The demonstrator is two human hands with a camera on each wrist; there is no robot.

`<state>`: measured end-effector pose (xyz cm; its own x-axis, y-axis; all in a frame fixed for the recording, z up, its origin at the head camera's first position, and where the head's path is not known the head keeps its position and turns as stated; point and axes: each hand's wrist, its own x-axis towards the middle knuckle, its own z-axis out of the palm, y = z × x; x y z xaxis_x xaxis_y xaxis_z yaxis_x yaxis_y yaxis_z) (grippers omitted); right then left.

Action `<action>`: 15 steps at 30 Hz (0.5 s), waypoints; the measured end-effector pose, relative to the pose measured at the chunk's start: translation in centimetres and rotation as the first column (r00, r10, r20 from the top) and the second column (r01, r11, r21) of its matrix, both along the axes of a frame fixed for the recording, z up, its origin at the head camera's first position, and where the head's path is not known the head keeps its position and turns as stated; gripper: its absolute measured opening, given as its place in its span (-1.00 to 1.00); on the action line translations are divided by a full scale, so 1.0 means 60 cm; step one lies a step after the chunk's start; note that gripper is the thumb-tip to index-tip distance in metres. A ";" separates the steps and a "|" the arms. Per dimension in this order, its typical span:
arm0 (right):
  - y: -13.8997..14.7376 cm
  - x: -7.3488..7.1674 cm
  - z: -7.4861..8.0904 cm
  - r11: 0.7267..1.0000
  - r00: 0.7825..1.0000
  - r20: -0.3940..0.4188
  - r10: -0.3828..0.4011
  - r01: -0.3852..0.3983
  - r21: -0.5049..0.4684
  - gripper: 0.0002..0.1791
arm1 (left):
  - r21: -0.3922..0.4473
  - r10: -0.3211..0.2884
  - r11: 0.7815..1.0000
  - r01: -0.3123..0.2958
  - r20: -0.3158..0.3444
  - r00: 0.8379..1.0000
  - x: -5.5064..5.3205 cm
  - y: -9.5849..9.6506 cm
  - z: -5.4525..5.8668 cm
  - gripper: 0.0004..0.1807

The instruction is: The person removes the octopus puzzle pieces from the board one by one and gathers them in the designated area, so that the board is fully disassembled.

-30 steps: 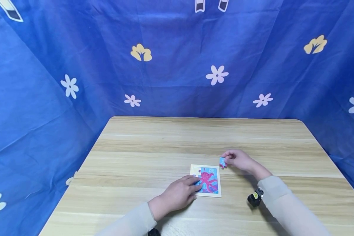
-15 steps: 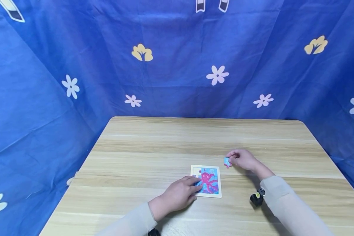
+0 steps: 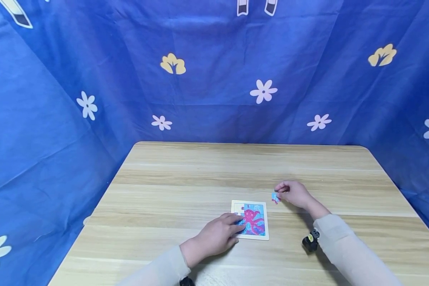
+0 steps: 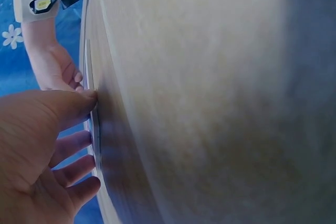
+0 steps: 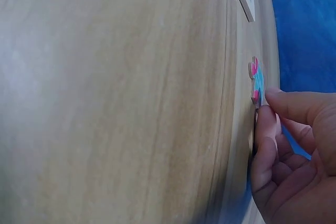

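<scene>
A square octopus jigsaw puzzle (image 3: pixel 254 223) in a pale tray lies on the table, its picture pink on blue. At its upper left, a pale bare gap (image 3: pixel 238 207) shows. My left hand (image 3: pixel 214 237) rests on the puzzle's left side with fingers extended over the picture, the thumb close by its near edge. Just right of the tray, my right hand (image 3: pixel 296 194) pinches a small blue and pink jigsaw piece (image 5: pixel 257 81) between thumb and fingers. That piece is close over the wood, with its knobbed edge visible in the right wrist view.
The wood-grain table (image 3: pixel 186 171) extends well past the puzzle on every side. Behind and beside it hangs a blue cloth (image 3: pixel 214 79) printed with flowers. A black wrist camera (image 3: pixel 310 240) sits by the right sleeve.
My right hand has shifted slightly right, away from the tray, with the jigsaw piece, which has dropped a little over the last half second. The left hand has stayed on the puzzle.
</scene>
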<state>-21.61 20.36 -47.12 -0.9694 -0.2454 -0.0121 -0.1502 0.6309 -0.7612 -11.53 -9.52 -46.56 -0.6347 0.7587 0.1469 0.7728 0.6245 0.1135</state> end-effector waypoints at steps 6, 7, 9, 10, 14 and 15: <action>-0.008 0.002 0.001 1.000 1.000 -0.005 -0.022 0.022 0.019 -0.84 | 0.026 0.011 1.000 -0.012 0.027 1.000 -0.003 0.002 -0.005 -0.54; -0.010 0.002 0.002 1.000 1.000 -0.012 -0.020 0.021 0.022 -0.83 | 0.029 0.011 1.000 -0.012 0.027 1.000 -0.004 0.002 -0.005 -0.54; -0.015 0.004 0.003 1.000 1.000 -0.019 -0.017 0.018 0.024 -0.83 | 0.036 0.010 0.999 -0.010 0.025 1.000 -0.005 0.003 -0.005 -0.54; -0.018 0.004 0.004 1.000 1.000 -0.022 -0.014 0.014 0.021 -0.83 | 0.041 0.010 0.999 -0.011 0.023 1.000 -0.006 0.003 -0.005 -0.54; -0.032 0.008 0.007 1.000 0.999 -0.032 0.009 -0.009 0.001 -0.81 | 0.050 0.015 0.999 -0.015 0.008 1.000 -0.007 0.005 -0.005 -0.55; -0.036 0.009 0.008 1.000 0.999 -0.029 0.013 -0.013 -0.008 -0.80 | 0.052 0.017 0.998 -0.017 0.004 1.000 -0.007 0.005 -0.005 -0.55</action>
<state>-21.06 18.20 -46.67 -0.9659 -0.2582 0.0184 -0.1808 0.6221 -0.7618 -11.94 -9.20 -46.86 -0.6481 0.7390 0.1837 0.7615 0.6307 0.1493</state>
